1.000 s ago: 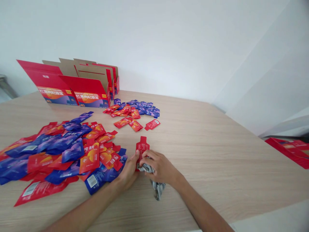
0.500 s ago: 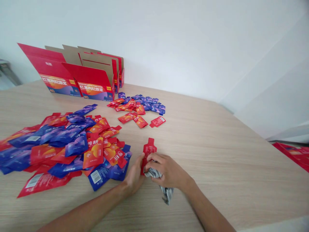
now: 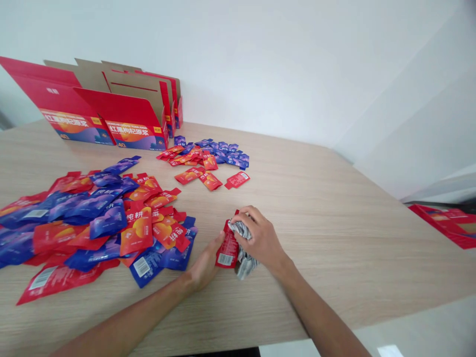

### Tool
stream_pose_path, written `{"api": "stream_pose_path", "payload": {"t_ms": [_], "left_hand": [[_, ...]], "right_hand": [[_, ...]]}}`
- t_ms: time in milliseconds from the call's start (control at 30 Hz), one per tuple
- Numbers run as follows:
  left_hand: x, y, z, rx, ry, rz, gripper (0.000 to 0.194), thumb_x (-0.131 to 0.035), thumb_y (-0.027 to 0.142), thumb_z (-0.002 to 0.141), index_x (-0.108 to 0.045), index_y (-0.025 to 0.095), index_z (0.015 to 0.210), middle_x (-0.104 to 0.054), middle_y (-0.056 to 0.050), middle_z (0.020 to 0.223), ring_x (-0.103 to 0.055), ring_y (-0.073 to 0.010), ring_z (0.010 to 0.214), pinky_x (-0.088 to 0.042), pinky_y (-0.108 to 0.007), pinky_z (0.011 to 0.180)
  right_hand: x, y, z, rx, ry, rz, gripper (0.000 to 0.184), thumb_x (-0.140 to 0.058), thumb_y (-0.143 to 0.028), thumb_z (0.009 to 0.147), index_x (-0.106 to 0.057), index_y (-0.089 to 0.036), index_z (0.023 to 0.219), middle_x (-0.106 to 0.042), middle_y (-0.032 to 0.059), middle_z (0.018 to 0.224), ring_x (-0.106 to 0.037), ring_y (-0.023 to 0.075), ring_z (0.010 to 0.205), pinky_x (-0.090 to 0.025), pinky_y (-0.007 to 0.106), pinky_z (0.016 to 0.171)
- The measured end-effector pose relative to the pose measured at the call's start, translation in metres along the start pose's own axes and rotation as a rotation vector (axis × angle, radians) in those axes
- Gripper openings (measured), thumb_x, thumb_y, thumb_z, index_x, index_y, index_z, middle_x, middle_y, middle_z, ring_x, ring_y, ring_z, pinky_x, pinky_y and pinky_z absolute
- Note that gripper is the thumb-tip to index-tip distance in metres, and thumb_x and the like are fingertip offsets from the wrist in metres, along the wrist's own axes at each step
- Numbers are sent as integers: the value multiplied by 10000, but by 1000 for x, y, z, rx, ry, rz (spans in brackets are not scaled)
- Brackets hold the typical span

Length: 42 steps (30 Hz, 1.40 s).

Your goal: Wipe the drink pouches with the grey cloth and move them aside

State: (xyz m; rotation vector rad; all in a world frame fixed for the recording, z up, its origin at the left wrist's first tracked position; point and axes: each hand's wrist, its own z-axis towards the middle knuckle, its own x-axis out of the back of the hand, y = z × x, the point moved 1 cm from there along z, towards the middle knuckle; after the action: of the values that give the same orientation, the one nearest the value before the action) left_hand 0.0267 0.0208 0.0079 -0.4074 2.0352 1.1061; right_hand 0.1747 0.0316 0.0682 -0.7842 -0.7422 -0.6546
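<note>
My right hand (image 3: 260, 240) is closed round a crumpled grey-and-white cloth (image 3: 243, 248) and presses it onto the upper part of a small red pouch (image 3: 227, 249). That pouch lies flat on the wooden table (image 3: 334, 238), barcode end toward me. My left hand (image 3: 204, 265) rests at the pouch's left edge, with the thumb against the pouch as if steadying it. Just left of both hands spreads a large heap of red and blue pouches (image 3: 92, 223).
A smaller pile of red and blue pouches (image 3: 208, 158) lies farther back at centre. Folded red cartons (image 3: 107, 116) stand against the wall at the back left. More red packaging (image 3: 446, 223) lies off the table at the right.
My right hand has slid the cloth up over the pouch toward its spout end, uncovering the barcode end. My left hand stays at the pouch's edge. The camera shifted slightly.
</note>
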Motion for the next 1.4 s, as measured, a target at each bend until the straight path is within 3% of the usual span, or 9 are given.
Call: {"api": "stream_pose_path", "payload": {"t_ms": [133, 233, 533, 667, 833, 933, 1033, 1233, 1400], "left_hand": [[4, 10, -3, -12, 56, -41, 307, -666, 444, 907, -689, 141, 859, -685, -48, 772, -670, -211, 837, -540, -330, 838], [3, 14, -2, -15, 65, -68, 350, -608, 435, 945, -662, 144, 757, -630, -34, 680, -652, -194, 760, -540, -316, 812], [-5, 4, -6, 24, -63, -54, 251, -646, 337, 938, -732, 107, 989, -748, -100, 1003, -658, -244, 1036, -474, -353, 987], [-4, 6, -6, 43, -27, -95, 235, -572, 286, 984, -729, 112, 1007, -752, -91, 989, -674, -223, 983, -494, -337, 938], [1, 10, -2, 41, 53, -167, 319, -473, 266, 1027, -708, 115, 873, -701, -55, 758, -648, -164, 696, -511, -268, 681], [2, 12, -2, 41, 55, -165, 368, -436, 274, 1038, -713, 102, 868, -693, -70, 754, -654, -171, 701, -519, -268, 679], [0, 12, -3, 51, 69, -150, 364, -431, 267, 1037, -714, 101, 878, -708, -81, 787, -664, -177, 714, -528, -275, 685], [-8, 12, -5, 56, 40, -137, 335, -428, 232, 1032, -732, 106, 966, -750, -101, 934, -677, -187, 815, -536, -308, 827], [-8, 13, -6, 42, 35, -151, 313, -449, 219, 1024, -734, 105, 961, -754, -101, 947, -678, -177, 820, -531, -288, 824]], "right_hand": [[-5, -10, -3, 231, -295, 35, 241, -734, -145, 810, -662, -245, 1017, -637, 54, 1110, -642, 221, 1004, -545, 347, 894], [-9, -15, -6, 329, -380, 43, 253, -775, -185, 805, -662, -240, 1024, -647, 49, 1113, -646, 216, 1001, -542, 341, 902], [1, 1, 1, -68, 47, -43, 249, -640, -75, 825, -657, -236, 1013, -617, 73, 1088, -629, 241, 1023, -541, 374, 913], [2, 1, 1, -41, 2, -42, 259, -657, -70, 815, -650, -236, 1014, -615, 75, 1097, -631, 244, 1031, -544, 375, 910], [-2, -9, -3, 181, -290, 32, 260, -756, -129, 793, -657, -225, 1014, -635, 60, 1104, -639, 228, 1009, -548, 347, 884], [-4, -12, -5, 246, -372, 60, 268, -781, -154, 785, -660, -232, 1011, -642, 45, 1103, -646, 212, 986, -544, 330, 874], [-5, -13, -4, 208, -310, 50, 259, -774, -155, 793, -656, -232, 1011, -639, 47, 1092, -643, 220, 992, -544, 339, 875], [-1, -6, 0, -48, -3, -19, 267, -653, -64, 814, -642, -235, 1019, -615, 69, 1085, -626, 246, 1029, -543, 381, 910], [2, -3, 0, -83, 5, -27, 282, -633, -59, 827, -627, -247, 1037, -608, 68, 1091, -623, 244, 1022, -543, 382, 914]]}}
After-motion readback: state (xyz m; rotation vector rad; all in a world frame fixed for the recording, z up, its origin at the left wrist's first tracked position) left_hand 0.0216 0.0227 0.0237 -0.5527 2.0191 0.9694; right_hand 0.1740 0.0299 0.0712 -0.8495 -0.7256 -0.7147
